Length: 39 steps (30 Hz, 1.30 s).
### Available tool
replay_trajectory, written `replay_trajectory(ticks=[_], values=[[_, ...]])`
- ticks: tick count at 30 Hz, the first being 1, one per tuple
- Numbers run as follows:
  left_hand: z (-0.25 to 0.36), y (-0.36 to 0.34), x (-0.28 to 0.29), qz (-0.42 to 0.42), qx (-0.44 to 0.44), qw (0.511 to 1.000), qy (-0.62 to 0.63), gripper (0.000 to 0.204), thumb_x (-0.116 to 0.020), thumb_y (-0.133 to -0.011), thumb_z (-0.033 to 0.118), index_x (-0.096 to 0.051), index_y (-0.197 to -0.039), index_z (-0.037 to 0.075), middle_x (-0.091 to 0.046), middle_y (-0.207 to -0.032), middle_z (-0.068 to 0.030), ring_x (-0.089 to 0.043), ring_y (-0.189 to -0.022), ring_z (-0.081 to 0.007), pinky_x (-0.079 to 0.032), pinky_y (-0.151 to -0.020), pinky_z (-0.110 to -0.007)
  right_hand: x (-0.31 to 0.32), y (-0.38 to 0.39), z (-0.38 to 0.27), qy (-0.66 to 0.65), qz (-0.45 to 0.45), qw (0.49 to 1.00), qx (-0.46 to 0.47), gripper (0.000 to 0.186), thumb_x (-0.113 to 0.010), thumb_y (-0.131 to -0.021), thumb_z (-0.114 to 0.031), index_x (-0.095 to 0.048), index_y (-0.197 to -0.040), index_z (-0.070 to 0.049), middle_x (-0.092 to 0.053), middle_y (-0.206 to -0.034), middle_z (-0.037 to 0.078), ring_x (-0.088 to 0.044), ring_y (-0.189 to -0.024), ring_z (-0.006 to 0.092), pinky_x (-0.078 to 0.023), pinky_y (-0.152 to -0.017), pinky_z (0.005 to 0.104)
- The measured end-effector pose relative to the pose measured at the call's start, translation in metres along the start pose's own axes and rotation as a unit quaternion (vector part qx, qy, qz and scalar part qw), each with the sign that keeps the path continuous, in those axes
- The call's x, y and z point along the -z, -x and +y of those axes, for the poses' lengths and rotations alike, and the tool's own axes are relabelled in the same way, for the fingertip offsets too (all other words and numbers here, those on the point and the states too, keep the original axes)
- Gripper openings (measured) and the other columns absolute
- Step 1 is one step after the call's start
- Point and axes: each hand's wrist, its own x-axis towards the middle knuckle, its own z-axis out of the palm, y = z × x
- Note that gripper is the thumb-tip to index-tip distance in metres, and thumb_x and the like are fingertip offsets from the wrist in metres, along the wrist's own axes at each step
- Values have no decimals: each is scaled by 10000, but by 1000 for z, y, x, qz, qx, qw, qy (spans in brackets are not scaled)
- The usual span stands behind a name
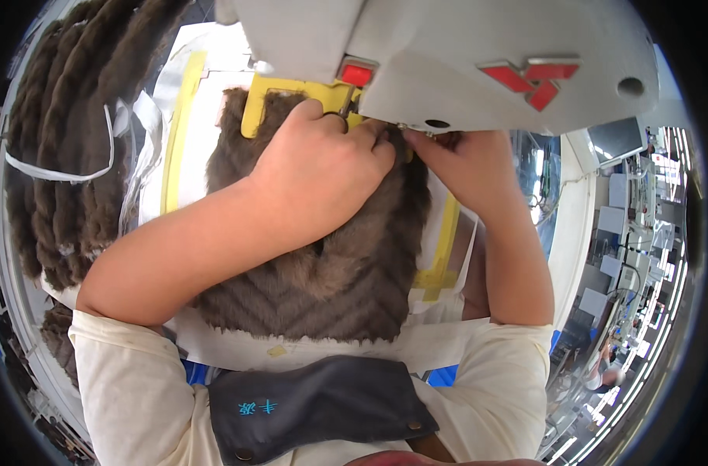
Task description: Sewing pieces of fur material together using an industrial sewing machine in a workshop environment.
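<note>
**Fur panel held under the machine head**

A brown, long-piled faux-fur panel with a chevron quilted pattern (331, 272) is spread across the middle of the frame, its lower raw edge lying just above the person's chest and its upper edge drawn beneath the grey-white sewing machine head (463, 62) that fills the top of the picture. The panel is judged to be soft, limp and light: it sags and folds wherever it is unsupported, and the pile is likely to slide against itself. A hold close to the working edge, with the fingers pinching through the pile to the backing, is judged surest; a flat palm pressed on the fur would steady the rest.

The left hand (323, 167) is laid over the upper part of the panel, its fingers curled and closed down on the fur at the machine's foot. The right hand (455, 159) is brought in from the right, its fingertips pinched on the panel's edge directly under the machine head. The two hands are touching or nearly so.

A yellow plastic guide frame (292, 89) is seen just beyond the left hand, with a small red button (357, 74) above it on the machine. Yellow tape strips (179, 132) are marked on the white table (214, 101) beneath. A stack of similar brown fur pieces tied with white bands (66, 155) is piled at the upper left. A dark grey apron bib (315, 412) is seen at the bottom centre.
</note>
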Motion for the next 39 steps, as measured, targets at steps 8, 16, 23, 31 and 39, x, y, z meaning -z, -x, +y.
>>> replay_trajectory(ticks=[8,16,23,31,39], values=[[0,-3,-5,49,-23,999,1,130,-626,-785,169,-680,-885,108,-702,-887,-40,-646,-675,-189,-447,-669,-340,0,17,18,-2,-41,978,204,328,-617,-858,-68,-761,-1151,-94,-741,-1001,131,-703,-875,330,-575,-769,423],[2,-4,1,-20,-1,1000,19,223,-611,-799,146,-681,-1004,95,-719,-989,-36,-684,-829,-207,-463,-747,-363,-1,17,7,66,-48,980,182,301,-612,-845,-80,-761,-1107,-84,-742,-966,111,-701,-861,333,-576,-747,447],[5,-3,1,-10,0,1000,-6,224,-615,-792,153,-693,-994,95,-717,-986,-33,-673,-817,-200,-465,-725,-354,-4,19,4,128,-35,973,188,268,-617,-846,-85,-759,-1074,-93,-745,-947,90,-709,-854,307,-574,-717,437],[7,-6,-3,43,-33,998,-27,124,-622,-765,155,-681,-854,92,-681,-861,-34,-647,-710,-190,-459,-660,-342,-6,17,4,142,3,968,206,199,-597,-839,-90,-745,-971,-100,-735,-938,62,-704,-845,299,-568,-691,426],[13,-9,4,-61,-12,998,-21,264,-600,-807,113,-697,-1044,51,-731,-1149,-82,-712,-840,-221,-540,-726,-374,-9,16,17,98,25,966,236,175,-568,-825,-71,-740,-858,-80,-731,-891,52,-704,-834,300,-566,-689,436]])
